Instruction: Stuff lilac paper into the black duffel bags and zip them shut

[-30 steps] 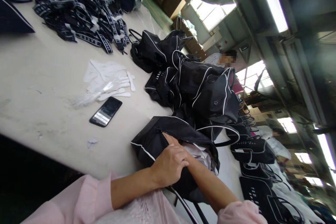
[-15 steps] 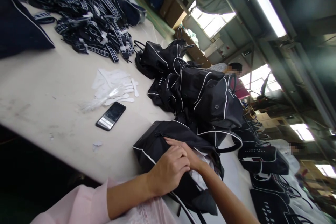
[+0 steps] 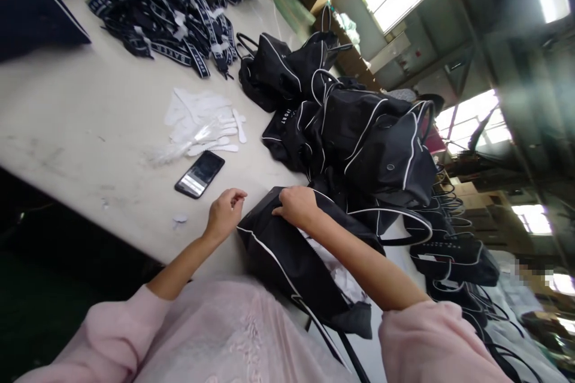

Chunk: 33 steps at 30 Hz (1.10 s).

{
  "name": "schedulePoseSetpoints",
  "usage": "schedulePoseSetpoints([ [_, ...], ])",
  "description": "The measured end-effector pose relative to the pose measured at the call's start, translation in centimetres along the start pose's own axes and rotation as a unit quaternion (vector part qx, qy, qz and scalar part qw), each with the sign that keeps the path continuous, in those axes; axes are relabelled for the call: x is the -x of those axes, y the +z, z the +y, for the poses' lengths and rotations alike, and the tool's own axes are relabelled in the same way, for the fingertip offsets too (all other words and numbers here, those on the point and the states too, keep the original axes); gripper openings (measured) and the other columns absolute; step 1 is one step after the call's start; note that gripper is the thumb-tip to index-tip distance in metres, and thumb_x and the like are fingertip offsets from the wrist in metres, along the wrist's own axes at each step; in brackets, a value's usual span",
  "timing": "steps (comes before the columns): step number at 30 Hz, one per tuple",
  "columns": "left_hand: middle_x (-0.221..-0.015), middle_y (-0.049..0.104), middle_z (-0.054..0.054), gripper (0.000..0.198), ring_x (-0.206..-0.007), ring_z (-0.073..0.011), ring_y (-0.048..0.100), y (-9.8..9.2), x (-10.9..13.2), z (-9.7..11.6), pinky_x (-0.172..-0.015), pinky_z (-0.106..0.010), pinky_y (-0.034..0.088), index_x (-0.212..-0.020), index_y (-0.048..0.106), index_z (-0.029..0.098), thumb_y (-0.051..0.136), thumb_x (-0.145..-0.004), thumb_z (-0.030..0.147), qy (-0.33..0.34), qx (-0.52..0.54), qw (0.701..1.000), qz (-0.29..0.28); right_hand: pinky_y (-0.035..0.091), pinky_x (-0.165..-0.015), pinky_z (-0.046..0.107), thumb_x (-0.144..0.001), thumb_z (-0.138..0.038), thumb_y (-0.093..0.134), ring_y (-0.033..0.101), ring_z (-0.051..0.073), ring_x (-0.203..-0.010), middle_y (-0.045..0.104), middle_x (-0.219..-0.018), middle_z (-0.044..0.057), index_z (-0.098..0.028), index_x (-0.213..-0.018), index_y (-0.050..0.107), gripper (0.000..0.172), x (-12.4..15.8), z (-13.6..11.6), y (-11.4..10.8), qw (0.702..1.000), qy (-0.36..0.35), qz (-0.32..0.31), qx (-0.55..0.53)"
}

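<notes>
A black bag with white piping [image 3: 278, 251] lies in front of me, its zipped opening partly open with white filling [image 3: 348, 281] showing inside. My right hand [image 3: 296, 206] is closed on the bag near the far end of its opening, thumb and fingers pinching at the fabric or zipper; the exact grip is too small to tell. To the left of the bag's end, just off it, my left hand [image 3: 226, 213] is raised with fingers curled together; whether anything small is between them cannot be made out.
A phone [image 3: 200, 174] lies beside white paper strips [image 3: 202, 122] on the pale table [image 3: 112, 125]. Printed black straps [image 3: 166, 24] are heaped at the far left. More black bags [image 3: 377, 137] are piled behind and to the right.
My left hand has moved left, off the bag and away from my right hand. My right hand has shifted up to the bag's far end, its fingers now curled. The view has tilted.
</notes>
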<state>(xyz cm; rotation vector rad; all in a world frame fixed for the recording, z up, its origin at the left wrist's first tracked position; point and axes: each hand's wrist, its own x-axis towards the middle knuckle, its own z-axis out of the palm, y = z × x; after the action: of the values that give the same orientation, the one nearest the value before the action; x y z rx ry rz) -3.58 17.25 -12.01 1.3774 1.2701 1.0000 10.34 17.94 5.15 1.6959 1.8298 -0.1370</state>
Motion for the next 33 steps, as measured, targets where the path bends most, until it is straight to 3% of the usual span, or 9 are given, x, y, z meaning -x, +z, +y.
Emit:
schedulePoseSetpoints([
  [4,-0.094,0.068,-0.005,0.02,-0.083,-0.0184,0.063,1.2,-0.1,1.3,-0.081,-0.033,0.051,-0.095,0.065,0.019,0.05,-0.085,0.027,0.035,0.043,0.996,-0.074,0.042,-0.068,0.028,-0.083,-0.033,0.07,0.067,0.024,-0.085,0.073,-0.088,0.011,-0.017,-0.087,0.076,0.017,-0.6,0.1,0.1,0.998,-0.056,-0.001,-0.003],
  [7,-0.1,0.07,-0.004,0.022,-0.091,-0.0182,0.065,2.6,-0.3,2.2,-0.086,-0.033,0.052,-0.102,0.066,0.02,0.052,-0.087,0.029,0.068,0.08,0.983,-0.15,0.037,-0.064,0.025,-0.089,-0.033,0.063,0.063,0.016,-0.074,0.07,-0.076,0.005,-0.017,-0.078,0.074,0.022,-0.2,2.4,0.8,0.989,-0.09,0.01,-0.119],
  [12,-0.13,0.061,-0.008,0.034,-0.126,-0.0213,0.052,4.4,-1.3,2.8,-0.115,-0.04,0.035,-0.119,0.065,0.021,0.053,-0.092,0.037,0.146,0.13,0.948,-0.25,0.033,-0.061,0.022,-0.093,-0.026,0.057,0.052,0.009,-0.063,0.059,-0.065,-0.002,-0.013,-0.069,0.067,0.029,3.0,4.8,2.8,0.917,-0.056,0.109,-0.379],
  [15,-0.14,0.053,-0.007,0.036,-0.134,-0.0235,0.044,4.5,-1.9,3.4,-0.119,-0.046,0.029,-0.125,0.063,0.026,0.05,-0.093,0.035,0.169,0.113,0.931,-0.304,0.034,-0.062,0.023,-0.093,-0.028,0.058,0.05,0.01,-0.065,0.054,-0.065,-0.002,-0.014,-0.064,0.062,0.033,6.3,5.0,3.5,0.876,-0.034,0.167,-0.452],
  [18,-0.144,0.048,-0.005,0.038,-0.135,-0.0248,0.042,4.6,-2.0,4.7,-0.118,-0.049,0.028,-0.127,0.063,0.03,0.052,-0.09,0.029,0.183,0.072,0.919,-0.341,0.037,-0.065,0.023,-0.094,-0.03,0.058,0.053,0.011,-0.068,0.057,-0.069,-0.001,-0.015,-0.072,0.067,0.028,9.6,5.6,4.0,0.849,-0.008,0.167,-0.502],
  [23,-0.14,0.049,-0.004,0.057,-0.131,-0.0235,0.045,6.3,-0.3,6.7,-0.116,-0.046,0.033,-0.126,0.063,0.034,0.052,-0.075,0.011,0.207,-0.013,0.926,-0.316,0.039,-0.065,0.025,-0.095,-0.034,0.057,0.056,0.012,-0.07,0.06,-0.073,0.001,-0.018,-0.08,0.072,0.027,15.1,7.6,5.1,0.837,0.05,0.175,-0.515],
  [27,-0.139,0.052,-0.004,0.058,-0.13,-0.0237,0.046,7.3,0.8,6.0,-0.116,-0.048,0.033,-0.127,0.063,0.032,0.048,-0.075,0.011,0.21,-0.073,0.938,-0.267,0.043,-0.065,0.025,-0.094,-0.037,0.058,0.058,0.012,-0.07,0.064,-0.075,0.002,-0.019,-0.081,0.074,0.027,19.4,9.6,6.5,0.82,0.115,0.204,-0.523],
  [30,-0.134,0.056,-0.005,0.051,-0.126,-0.0237,0.05,7.0,0.5,5.4,-0.114,-0.048,0.036,-0.127,0.063,0.029,0.048,-0.08,0.019,0.238,-0.089,0.934,-0.251,0.044,-0.063,0.024,-0.092,-0.04,0.06,0.059,0.012,-0.069,0.064,-0.076,0.002,-0.019,-0.083,0.075,0.028,21.6,11.2,8.1,0.788,0.154,0.215,-0.557],
  [33,-0.129,0.06,-0.004,0.048,-0.121,-0.0238,0.054,6.6,-0.4,5.6,-0.111,-0.047,0.04,-0.127,0.062,0.029,0.048,-0.082,0.025,0.276,-0.11,0.924,-0.243,0.044,-0.059,0.023,-0.086,-0.044,0.064,0.056,0.011,-0.064,0.063,-0.075,0.002,-0.017,-0.082,0.076,0.03,23.1,13.0,10.7,0.733,0.212,0.214,-0.61],
])
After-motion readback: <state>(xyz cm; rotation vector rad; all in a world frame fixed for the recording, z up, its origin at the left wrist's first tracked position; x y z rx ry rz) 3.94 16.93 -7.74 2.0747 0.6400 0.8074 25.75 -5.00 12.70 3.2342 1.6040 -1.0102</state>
